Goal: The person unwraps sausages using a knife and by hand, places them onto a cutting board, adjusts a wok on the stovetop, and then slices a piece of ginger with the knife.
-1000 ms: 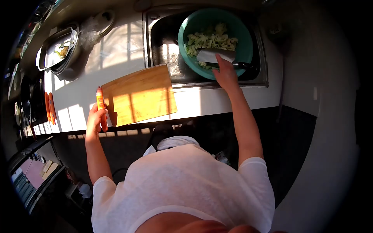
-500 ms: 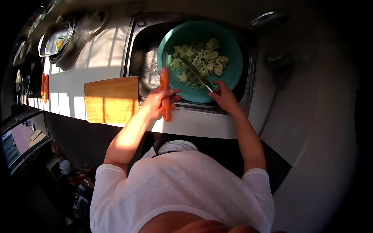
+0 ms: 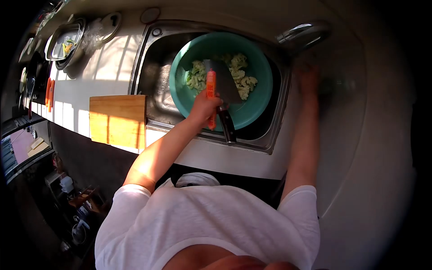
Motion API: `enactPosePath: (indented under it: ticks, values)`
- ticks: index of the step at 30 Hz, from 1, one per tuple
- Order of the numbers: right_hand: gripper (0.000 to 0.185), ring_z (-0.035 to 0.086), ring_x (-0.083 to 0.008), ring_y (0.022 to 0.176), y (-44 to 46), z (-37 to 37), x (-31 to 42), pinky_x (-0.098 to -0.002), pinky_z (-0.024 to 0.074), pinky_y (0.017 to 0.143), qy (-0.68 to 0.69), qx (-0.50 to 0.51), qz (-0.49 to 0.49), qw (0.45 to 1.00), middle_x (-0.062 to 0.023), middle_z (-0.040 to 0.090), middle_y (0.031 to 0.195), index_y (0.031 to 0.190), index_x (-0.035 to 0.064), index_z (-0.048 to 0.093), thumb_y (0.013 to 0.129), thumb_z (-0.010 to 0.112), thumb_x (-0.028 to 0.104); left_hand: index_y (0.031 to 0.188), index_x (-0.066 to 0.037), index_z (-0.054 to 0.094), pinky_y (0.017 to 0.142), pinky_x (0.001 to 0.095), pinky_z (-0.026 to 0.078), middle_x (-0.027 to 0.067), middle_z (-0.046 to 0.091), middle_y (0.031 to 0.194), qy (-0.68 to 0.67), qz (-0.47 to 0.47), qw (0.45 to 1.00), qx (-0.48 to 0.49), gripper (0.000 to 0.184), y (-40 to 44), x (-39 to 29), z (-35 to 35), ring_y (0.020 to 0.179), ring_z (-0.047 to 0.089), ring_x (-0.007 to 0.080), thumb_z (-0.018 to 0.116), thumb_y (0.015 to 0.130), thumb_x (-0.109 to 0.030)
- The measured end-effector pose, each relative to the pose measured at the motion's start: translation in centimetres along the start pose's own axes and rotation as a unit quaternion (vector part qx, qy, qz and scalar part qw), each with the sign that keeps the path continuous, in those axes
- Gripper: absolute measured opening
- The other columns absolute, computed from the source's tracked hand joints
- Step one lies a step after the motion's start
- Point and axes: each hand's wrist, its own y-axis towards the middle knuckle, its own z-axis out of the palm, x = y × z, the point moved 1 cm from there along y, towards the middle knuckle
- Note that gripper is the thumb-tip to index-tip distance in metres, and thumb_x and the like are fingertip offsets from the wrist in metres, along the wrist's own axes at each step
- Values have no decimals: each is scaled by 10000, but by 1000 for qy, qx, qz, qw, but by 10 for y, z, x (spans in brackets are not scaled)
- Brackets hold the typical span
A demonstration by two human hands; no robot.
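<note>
My left hand is closed around a sausage in an orange-red wrapper, and also keeps hold of a kitchen knife near the base of its blade. The knife's black riveted handle points toward me, with the wide blade over a green basin. Cut cauliflower lies in that basin, partly hidden by the blade. My right hand reaches into shadow right of the sink, beside a dim, greenish object that I cannot make out. Its fingers are too dark to read.
The basin sits inside a metal sink, with a faucet at the back right. A wooden cutting board lies left of the sink. Farther left are carrots and a glass dish with scraps.
My right hand has left the knife and moved right, beyond the sink. The knife is now in my left hand with the sausage, and that hand has shifted over the basin.
</note>
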Motion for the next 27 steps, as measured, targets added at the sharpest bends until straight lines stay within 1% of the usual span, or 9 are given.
enactPosePath:
  ticks: [2, 3, 5, 9, 11, 14, 22, 24, 27]
  values:
    - [435, 524, -335, 1080, 69, 21, -55, -395, 412, 942, -49, -17, -162, 985, -205, 567, 1125, 1200, 39, 507, 764, 497, 52, 904, -23, 453, 628, 322, 508, 82, 491, 828, -14, -5, 1000, 4, 230, -1, -7, 8, 688, 570, 211, 539, 716, 78]
    - [435, 524, -335, 1080, 75, 22, -48, -395, 412, 942, -46, -18, -165, 985, -205, 567, 1125, 1200, 39, 507, 764, 497, 52, 908, -24, 452, 631, 325, 510, 83, 487, 839, -26, -11, 1000, 12, 234, 0, -13, 13, 692, 567, 209, 543, 717, 76]
    - [479, 491, -286, 1131, 77, 21, -24, -419, 409, 947, -282, 162, -103, 940, -214, 507, 1208, 1245, 26, 472, 767, 501, 32, 906, -24, 454, 632, 328, 510, 81, 489, 823, -32, -2, 999, 14, 228, 1, -21, 23, 682, 562, 206, 544, 720, 71]
    - [510, 445, -341, 1167, 54, 7, -2, -414, 350, 1007, -258, 166, -177, 935, -227, 472, 1247, 1254, 10, 449, 747, 497, 38, 899, -27, 466, 612, 327, 499, 73, 497, 777, -27, 11, 999, 20, 204, 15, -23, 30, 652, 540, 195, 550, 729, 48]
    - [562, 394, -374, 1206, 36, 5, -1, -409, 299, 1045, -205, 97, -112, 967, -239, 440, 1276, 1278, 15, 419, 724, 512, 41, 893, -28, 469, 600, 322, 490, 72, 501, 768, -30, 19, 999, 22, 198, 21, -26, 32, 643, 535, 193, 554, 728, 41]
    - [537, 387, -420, 1183, 25, 12, -23, -452, 325, 1014, -178, 52, -116, 976, -278, 423, 1254, 1273, 3, 408, 742, 483, 3, 887, -28, 474, 581, 314, 477, 74, 509, 763, -57, 29, 998, 26, 195, 18, -33, 39, 637, 529, 190, 560, 724, 31]
    - [571, 308, -412, 1258, 17, 15, -11, -431, 265, 1064, -187, 71, -25, 979, -298, 339, 1327, 1316, -49, 328, 759, 441, 9, 920, -19, 483, 572, 316, 482, 81, 512, 766, -64, 42, 997, 7, 225, 27, -38, 30, 641, 538, 203, 557, 714, 33]
    - [575, 290, -412, 1271, 17, 18, -13, -429, 250, 1073, -183, 77, -10, 980, -301, 323, 1338, 1321, -54, 317, 762, 435, 13, 992, -9, 417, 679, 390, 546, 130, 499, 882, -23, 20, 999, 13, 271, 26, -40, 23, 751, 623, 312, 495, 743, 63]
    - [586, 278, -403, 1282, 20, 22, -27, -432, 237, 1080, -186, 93, -22, 978, -295, 307, 1353, 1328, -56, 305, 762, 438, 21, 985, -5, 456, 642, 364, 534, 108, 516, 828, 33, 18, 999, -19, 260, 12, -36, 10, 743, 627, 279, 493, 739, 67]
